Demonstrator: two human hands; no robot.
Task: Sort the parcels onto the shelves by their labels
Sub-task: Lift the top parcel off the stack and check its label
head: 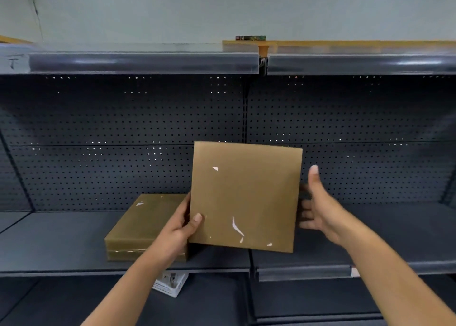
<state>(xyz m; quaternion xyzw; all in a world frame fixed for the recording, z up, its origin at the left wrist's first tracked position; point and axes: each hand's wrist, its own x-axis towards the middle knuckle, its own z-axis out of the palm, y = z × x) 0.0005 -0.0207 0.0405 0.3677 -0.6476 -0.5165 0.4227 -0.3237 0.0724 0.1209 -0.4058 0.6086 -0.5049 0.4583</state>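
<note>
A flat brown cardboard parcel (pixel 244 197) stands tilted upright over the dark grey middle shelf (pixel 61 241), its broad taped face towards me. My left hand (pixel 181 229) grips its lower left edge, thumb on the front. My right hand (pixel 318 207) is at its right edge with fingers spread behind it and the thumb raised; whether it touches is unclear. A second brown parcel (pixel 140 229) wrapped in clear tape lies flat on the same shelf, just left of my left hand. No label is visible on either parcel.
A perforated dark back panel (pixel 123 128) closes the shelf bay. The upper shelf (pixel 143 62) has a clear label strip, with a small dark box (pixel 250 38) on top. A white label tag (pixel 170 285) hangs below the middle shelf edge. A lower shelf (pixel 308 298) lies beneath.
</note>
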